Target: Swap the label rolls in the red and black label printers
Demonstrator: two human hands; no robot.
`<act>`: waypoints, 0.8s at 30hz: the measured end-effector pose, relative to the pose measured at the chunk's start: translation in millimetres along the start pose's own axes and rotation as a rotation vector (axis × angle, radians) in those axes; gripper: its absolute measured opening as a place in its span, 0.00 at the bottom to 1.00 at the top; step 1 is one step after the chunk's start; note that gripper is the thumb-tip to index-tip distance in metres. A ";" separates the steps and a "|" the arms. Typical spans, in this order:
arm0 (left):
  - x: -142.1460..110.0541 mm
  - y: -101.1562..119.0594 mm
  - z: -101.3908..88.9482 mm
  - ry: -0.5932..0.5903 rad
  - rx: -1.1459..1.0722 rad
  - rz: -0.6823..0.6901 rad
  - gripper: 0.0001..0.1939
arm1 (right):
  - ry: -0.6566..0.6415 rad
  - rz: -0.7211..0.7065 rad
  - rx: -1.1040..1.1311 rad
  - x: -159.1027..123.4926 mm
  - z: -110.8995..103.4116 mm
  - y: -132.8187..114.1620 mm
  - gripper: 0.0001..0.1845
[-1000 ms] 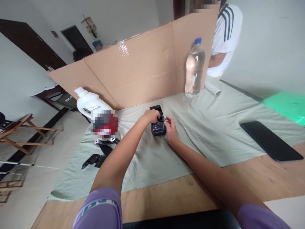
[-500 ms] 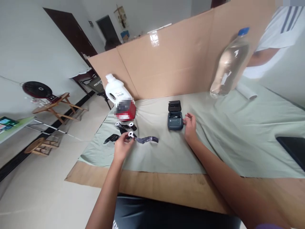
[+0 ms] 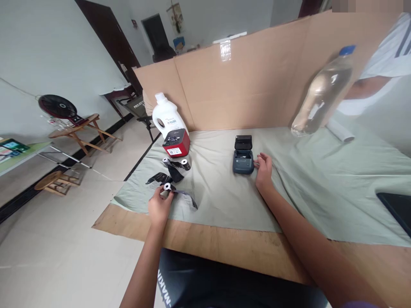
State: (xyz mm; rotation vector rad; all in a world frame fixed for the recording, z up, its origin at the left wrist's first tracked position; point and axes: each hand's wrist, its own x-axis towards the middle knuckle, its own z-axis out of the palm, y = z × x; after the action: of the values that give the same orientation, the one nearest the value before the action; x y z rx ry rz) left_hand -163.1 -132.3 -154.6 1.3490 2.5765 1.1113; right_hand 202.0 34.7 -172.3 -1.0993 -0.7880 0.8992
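Note:
My left hand [image 3: 159,206] grips a small paper roll [image 3: 167,187] with a white core, near the left front of the cloth. From it a loose dark strip [image 3: 188,197] trails to the right. Just beyond lie two more small rolls, one of them a dark roll [image 3: 185,164], among crumpled black strips [image 3: 159,177]. A dark blue mini printer [image 3: 243,164] stands at mid-table with its lid [image 3: 243,142] raised. Beside the printer's right side is my right hand [image 3: 264,173], fingers loosely bent and fingertips at or against the casing; contact is unclear.
Behind the rolls stand a red and black box-shaped device [image 3: 177,144] and a white jug [image 3: 168,113]. A cardboard screen [image 3: 244,90] closes off the back. To the right are a large clear bottle [image 3: 324,94], a white tube [image 3: 342,128], a black flat object [image 3: 396,209] and a person's arm [image 3: 369,87].
My left hand has drawn the roll left and towards me, and its strip now droops lower. The right hand stays by the printer. The view has shifted slightly.

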 end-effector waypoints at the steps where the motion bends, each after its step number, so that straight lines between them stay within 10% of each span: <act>1: 1.6 -1.0 -0.7 0.031 0.003 -0.028 0.25 | 0.002 -0.001 0.008 -0.1 0.1 0.4 0.25; 17: 11.1 -18.9 -5.1 -0.007 0.066 -0.185 0.22 | -0.046 -0.056 -0.101 3.2 -3.0 10.2 0.22; 24: 63.7 -47.4 -3.4 -0.244 0.088 0.165 0.26 | -0.036 -0.052 -0.116 3.9 -3.0 11.9 0.22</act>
State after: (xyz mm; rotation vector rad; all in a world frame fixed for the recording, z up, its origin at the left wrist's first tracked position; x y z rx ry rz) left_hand -237.6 -105.5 -162.4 1.6285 2.4007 0.7988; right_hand 203.8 39.4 -184.2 -1.1617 -0.9037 0.8392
